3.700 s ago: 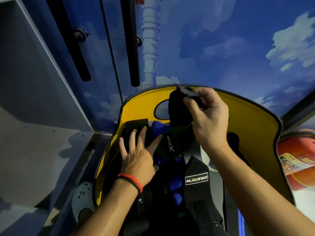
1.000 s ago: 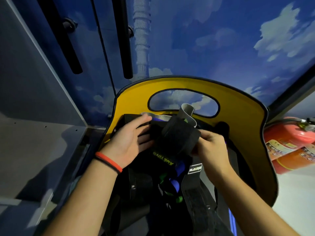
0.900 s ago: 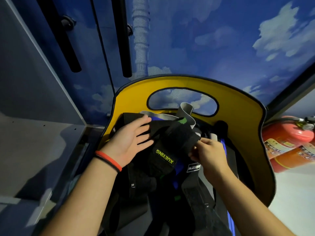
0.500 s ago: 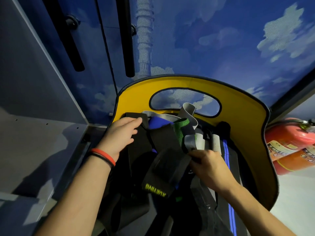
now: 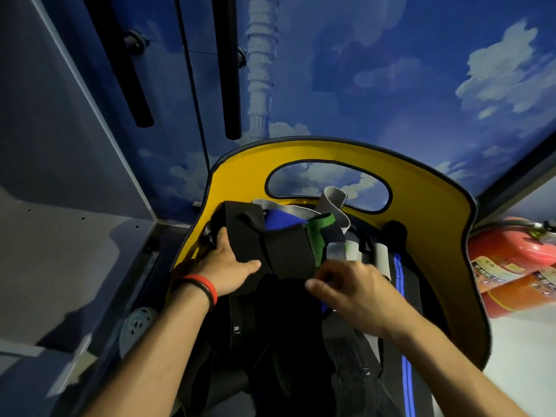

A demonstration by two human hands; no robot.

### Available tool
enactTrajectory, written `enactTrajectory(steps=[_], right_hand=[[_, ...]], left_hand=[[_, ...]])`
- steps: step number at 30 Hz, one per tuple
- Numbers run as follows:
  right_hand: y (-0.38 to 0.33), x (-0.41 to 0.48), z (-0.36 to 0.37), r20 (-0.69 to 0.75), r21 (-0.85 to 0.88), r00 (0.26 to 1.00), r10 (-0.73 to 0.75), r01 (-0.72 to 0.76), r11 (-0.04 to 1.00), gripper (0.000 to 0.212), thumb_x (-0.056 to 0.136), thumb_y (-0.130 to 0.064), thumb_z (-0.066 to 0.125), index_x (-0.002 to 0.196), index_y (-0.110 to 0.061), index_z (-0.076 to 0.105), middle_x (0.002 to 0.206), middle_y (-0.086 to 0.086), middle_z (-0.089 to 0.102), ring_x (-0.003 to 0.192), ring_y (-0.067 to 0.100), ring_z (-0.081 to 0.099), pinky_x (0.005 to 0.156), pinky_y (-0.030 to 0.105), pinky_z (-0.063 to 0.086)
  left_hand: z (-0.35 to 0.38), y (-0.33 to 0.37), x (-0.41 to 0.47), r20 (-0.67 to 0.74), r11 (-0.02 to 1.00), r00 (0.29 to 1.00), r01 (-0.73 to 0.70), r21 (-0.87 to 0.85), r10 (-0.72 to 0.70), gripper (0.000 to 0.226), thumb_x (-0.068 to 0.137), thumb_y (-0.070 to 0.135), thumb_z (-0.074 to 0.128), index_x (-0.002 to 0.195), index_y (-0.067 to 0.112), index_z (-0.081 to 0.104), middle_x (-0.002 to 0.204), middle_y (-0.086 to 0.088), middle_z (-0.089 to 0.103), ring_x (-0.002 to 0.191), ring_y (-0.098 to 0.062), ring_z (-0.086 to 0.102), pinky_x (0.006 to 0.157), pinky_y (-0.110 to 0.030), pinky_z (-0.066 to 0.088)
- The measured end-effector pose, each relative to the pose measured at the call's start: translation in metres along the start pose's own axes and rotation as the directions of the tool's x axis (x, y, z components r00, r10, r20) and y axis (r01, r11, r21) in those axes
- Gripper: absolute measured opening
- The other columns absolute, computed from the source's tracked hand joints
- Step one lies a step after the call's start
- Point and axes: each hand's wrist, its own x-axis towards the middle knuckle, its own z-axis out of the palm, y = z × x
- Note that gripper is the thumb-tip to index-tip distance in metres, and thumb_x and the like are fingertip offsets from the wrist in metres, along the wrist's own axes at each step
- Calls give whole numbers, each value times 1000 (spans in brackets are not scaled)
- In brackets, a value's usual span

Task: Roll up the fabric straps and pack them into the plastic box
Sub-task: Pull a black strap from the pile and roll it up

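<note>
The yellow box, with a black rim and a handle cut-out, holds several fabric straps standing side by side: black straps, a blue one, a green one and grey ones. A black strap with a blue stripe lies along the right side. My left hand lies flat on the black straps at the box's left wall, fingertips at the wall. My right hand is blurred over the middle, fingers curled by a black strap's lower edge. A dark rolled strap lies between my hands.
Two red fire extinguishers lie on the floor right of the box. A grey cabinet side stands at the left. Behind the box are sky-printed doors with black bar handles. A grey shoe shows at lower left.
The black rolled strap has gone from held up in my right hand down into the box's middle. My left hand slid left toward the box wall. My right hand is lower, over the middle.
</note>
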Motion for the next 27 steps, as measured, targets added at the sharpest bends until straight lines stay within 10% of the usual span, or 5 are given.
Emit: enactTrajectory(steps=[5, 9, 14, 20, 27], right_hand=[[-16, -26, 24, 338, -68, 939, 63, -43, 997, 80, 67, -76, 73, 136, -48, 43, 110, -19, 54, 102, 8, 58, 84, 26, 50], [-6, -16, 43, 11, -60, 1000, -27, 28, 998, 13, 82, -19, 71, 93, -22, 65, 91, -8, 57, 83, 16, 56, 69, 34, 48], [7, 11, 36, -429, 10, 903, 3, 2, 1000, 19, 82, -13, 76, 81, -19, 59, 73, -10, 53, 69, 20, 54, 55, 33, 40], [37, 35, 47, -445, 12, 866, 228, -249, 968, 22, 87, -25, 72, 81, -23, 51, 77, 9, 65, 76, 38, 63, 60, 44, 51], [45, 36, 55, -417, 37, 875, 246, -254, 966, 16, 88, -21, 74, 87, -19, 58, 74, 3, 62, 73, 34, 61, 60, 42, 50]], left_hand=[[6, -3, 4, -61, 990, 995, -80, -119, 73, 104, 91, 24, 72, 160, 32, -4, 163, -3, 29, 143, -28, 39, 115, -40, 37], [15, 0, 1, -209, 964, 962, -210, -163, 175, 93, 90, 2, 65, 158, 43, 15, 155, -5, 43, 135, -28, 49, 103, -38, 48], [43, 15, -17, -212, 886, 873, -460, -61, 439, 72, 99, 10, 53, 152, 51, 28, 149, 2, 52, 131, -25, 54, 104, -37, 49], [80, 26, -36, -17, 814, 847, -505, 286, 531, 64, 95, 67, 42, 153, 45, 28, 155, 4, 44, 139, -28, 39, 116, -44, 29], [86, 21, -33, 82, 740, 833, -526, 419, 547, 90, 85, 61, 62, 156, 47, 10, 167, 4, 16, 148, -30, 23, 120, -53, 14]])
